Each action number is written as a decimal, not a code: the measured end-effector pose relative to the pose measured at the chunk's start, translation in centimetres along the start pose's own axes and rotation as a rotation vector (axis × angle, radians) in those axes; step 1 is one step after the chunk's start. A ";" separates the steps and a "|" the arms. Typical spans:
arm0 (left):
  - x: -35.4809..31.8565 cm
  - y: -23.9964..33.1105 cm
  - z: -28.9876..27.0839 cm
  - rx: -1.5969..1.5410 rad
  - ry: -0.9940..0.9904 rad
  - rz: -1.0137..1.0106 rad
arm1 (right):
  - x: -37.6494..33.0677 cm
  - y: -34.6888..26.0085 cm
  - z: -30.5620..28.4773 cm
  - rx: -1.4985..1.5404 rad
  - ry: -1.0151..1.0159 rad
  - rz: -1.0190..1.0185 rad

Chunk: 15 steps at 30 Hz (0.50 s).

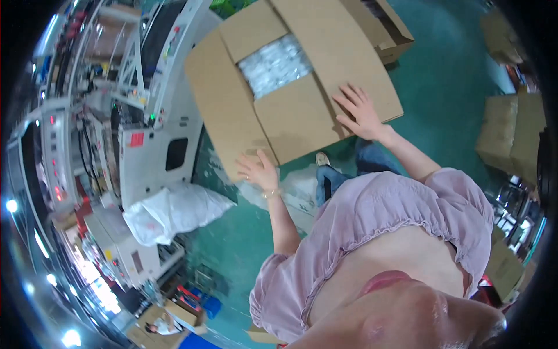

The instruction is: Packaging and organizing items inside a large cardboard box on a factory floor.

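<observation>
A large cardboard box [293, 119] stands in front of me with its flaps folded inward. Through the gap in the middle show shiny, clear or silvery plastic-wrapped contents [275, 67]; what they are I cannot make out. My left hand [258, 173] rests with fingers spread on the near end of the left flap. On the right flap, close to its near edge, my right hand [361, 115] lies flat with its fingers apart. Neither hand holds anything.
A white machine [154, 142] stands left of the box, with a white plastic sack [177, 212] beside its base. Another open carton [381, 29] sits behind the box. More cartons [511, 131] are stacked at the right, on a green floor [447, 81].
</observation>
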<state>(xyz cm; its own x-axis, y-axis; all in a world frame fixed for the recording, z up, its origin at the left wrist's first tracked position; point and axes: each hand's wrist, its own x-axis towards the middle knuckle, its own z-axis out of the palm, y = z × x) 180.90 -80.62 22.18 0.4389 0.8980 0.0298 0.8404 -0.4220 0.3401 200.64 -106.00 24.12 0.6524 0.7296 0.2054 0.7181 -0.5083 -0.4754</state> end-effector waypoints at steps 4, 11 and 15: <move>-2.8 10.4 -3.2 -0.463 0.152 0.399 | -0.4 3.6 -4.0 0.341 0.043 -0.056; -15.8 34.6 -1.6 -0.970 -0.252 0.700 | -7.2 20.5 -13.7 0.380 0.268 0.198; -20.6 44.8 5.2 -0.908 -0.509 0.687 | -14.5 34.5 -17.5 0.516 -0.008 0.734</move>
<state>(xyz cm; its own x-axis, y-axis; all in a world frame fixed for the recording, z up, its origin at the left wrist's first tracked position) 211.12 -118.71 31.91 0.9436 0.2901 0.1595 -0.0453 -0.3643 0.9302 220.17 -142.08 19.70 0.9012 0.3061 -0.3068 -0.0788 -0.5804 -0.8105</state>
